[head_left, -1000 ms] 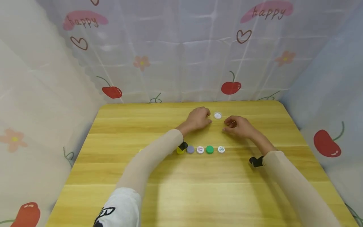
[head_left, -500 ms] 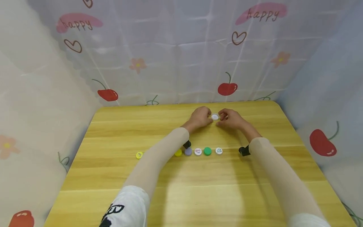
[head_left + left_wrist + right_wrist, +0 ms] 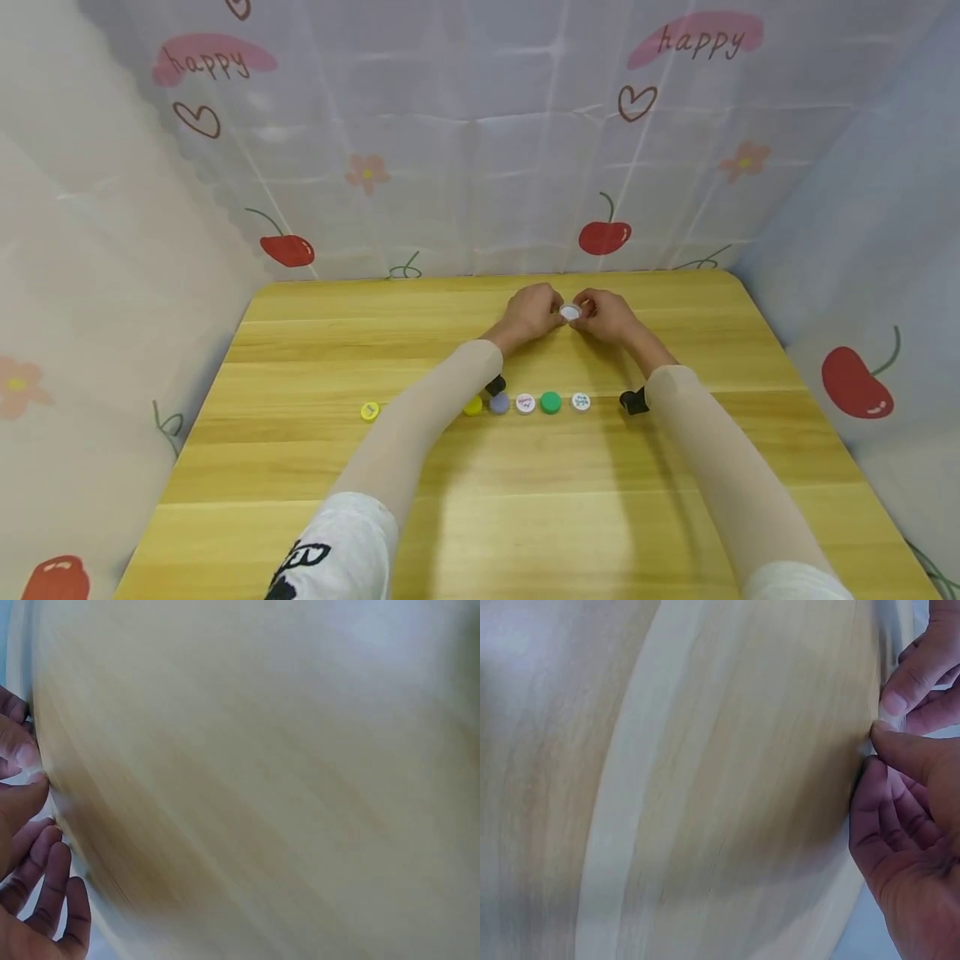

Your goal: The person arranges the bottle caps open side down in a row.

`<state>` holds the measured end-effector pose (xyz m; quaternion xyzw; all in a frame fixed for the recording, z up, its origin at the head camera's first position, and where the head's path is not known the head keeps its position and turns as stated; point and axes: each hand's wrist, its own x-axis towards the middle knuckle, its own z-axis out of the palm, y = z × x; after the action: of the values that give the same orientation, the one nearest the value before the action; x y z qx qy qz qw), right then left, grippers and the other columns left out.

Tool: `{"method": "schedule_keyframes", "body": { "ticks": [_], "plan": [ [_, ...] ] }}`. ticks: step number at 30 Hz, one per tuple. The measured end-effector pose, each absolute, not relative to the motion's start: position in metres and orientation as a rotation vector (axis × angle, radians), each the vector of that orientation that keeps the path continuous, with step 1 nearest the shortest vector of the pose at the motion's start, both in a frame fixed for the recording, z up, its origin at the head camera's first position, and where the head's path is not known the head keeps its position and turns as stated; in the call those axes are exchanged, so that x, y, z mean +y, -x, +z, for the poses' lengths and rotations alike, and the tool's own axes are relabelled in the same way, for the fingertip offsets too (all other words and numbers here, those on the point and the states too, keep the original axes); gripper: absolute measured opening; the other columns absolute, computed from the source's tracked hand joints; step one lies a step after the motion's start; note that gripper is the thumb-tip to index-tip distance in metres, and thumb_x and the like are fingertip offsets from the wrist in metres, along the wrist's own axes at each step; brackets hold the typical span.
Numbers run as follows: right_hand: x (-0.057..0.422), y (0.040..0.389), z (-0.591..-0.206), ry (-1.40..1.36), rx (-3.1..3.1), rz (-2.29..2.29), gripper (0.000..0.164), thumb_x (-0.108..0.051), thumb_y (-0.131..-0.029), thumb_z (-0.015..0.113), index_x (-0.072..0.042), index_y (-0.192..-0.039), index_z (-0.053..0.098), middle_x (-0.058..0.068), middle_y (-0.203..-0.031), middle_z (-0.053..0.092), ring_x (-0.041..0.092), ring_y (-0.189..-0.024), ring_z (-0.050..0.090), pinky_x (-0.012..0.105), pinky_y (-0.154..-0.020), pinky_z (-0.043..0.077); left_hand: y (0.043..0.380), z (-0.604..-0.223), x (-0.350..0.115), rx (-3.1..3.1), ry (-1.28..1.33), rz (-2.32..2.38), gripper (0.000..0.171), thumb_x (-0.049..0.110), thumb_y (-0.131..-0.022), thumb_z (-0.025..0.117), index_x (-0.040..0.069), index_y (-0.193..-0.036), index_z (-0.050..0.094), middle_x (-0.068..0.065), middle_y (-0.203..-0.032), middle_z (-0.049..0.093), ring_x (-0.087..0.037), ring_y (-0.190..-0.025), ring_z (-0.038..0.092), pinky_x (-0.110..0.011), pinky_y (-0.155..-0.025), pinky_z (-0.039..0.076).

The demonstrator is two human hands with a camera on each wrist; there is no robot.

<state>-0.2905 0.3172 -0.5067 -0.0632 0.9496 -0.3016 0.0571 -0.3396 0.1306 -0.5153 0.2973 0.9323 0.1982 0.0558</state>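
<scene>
A round white cap [image 3: 570,312] with a raised rim is near the back of the wooden table, between both hands. My left hand [image 3: 531,312] pinches its left edge with thumb and fingertips. From the other side, my right hand [image 3: 606,317] pinches the right edge. In the right wrist view, the fingertips of the right hand [image 3: 915,832] and left hand [image 3: 926,675] nearly meet at the cap, of which only a pale sliver shows. The left wrist view has the left hand [image 3: 37,877] at its edge, and the cap is mostly hidden there.
Nearer me lies a row of caps: yellow [image 3: 472,405], purple [image 3: 499,403], white with print [image 3: 526,403], green [image 3: 551,402] and another printed white one [image 3: 581,402]. A yellow cap [image 3: 370,411] lies farther left, beside my left sleeve. A patterned curtain [image 3: 465,167] hangs behind the table.
My right hand has moved left to the white cap, and my left hand has closed in from the other side. Both hands now pinch the cap, which earlier lay untouched between them.
</scene>
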Motion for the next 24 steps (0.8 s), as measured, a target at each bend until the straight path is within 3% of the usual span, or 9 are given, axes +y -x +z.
{"method": "schedule_keyframes", "body": {
  "ticks": [8, 16, 24],
  "plan": [
    [0.310, 0.262, -0.494, 0.325, 2.871, -0.985, 0.036, -0.014, -0.098, 0.078, 0.002, -0.129, 0.068, 0.016, -0.101, 0.071, 0.025, -0.088, 0.063, 0.028, -0.079, 0.051, 0.320, -0.504, 0.095, 2.752, -1.093, 0.703, 0.033, 0.037, -0.100, 0.078, 0.016, -0.126, 0.079, 0.003, -0.105, 0.067, -0.011, -0.094, 0.062, -0.027, -0.083, 0.053],
    [0.287, 0.200, -0.480, 0.547, 2.808, -1.223, 0.033, -0.012, -0.094, 0.083, -0.006, -0.124, 0.071, 0.006, -0.093, 0.070, 0.017, -0.083, 0.064, 0.022, -0.073, 0.055, 0.260, -0.498, 0.040, 2.763, -1.337, 0.833, 0.035, 0.042, -0.099, 0.079, 0.021, -0.128, 0.076, 0.007, -0.109, 0.068, -0.007, -0.099, 0.065, -0.021, -0.083, 0.055],
    [0.269, 0.153, -0.482, 0.726, 2.710, -1.432, 0.036, -0.008, -0.088, 0.087, -0.014, -0.119, 0.070, -0.002, -0.089, 0.068, 0.012, -0.076, 0.063, 0.026, -0.068, 0.057, 0.202, -0.499, 0.008, 2.779, -1.556, 1.072, 0.033, 0.036, -0.095, 0.084, 0.016, -0.120, 0.076, 0.002, -0.106, 0.070, -0.011, -0.096, 0.067, -0.018, -0.083, 0.055]
  ]
}}
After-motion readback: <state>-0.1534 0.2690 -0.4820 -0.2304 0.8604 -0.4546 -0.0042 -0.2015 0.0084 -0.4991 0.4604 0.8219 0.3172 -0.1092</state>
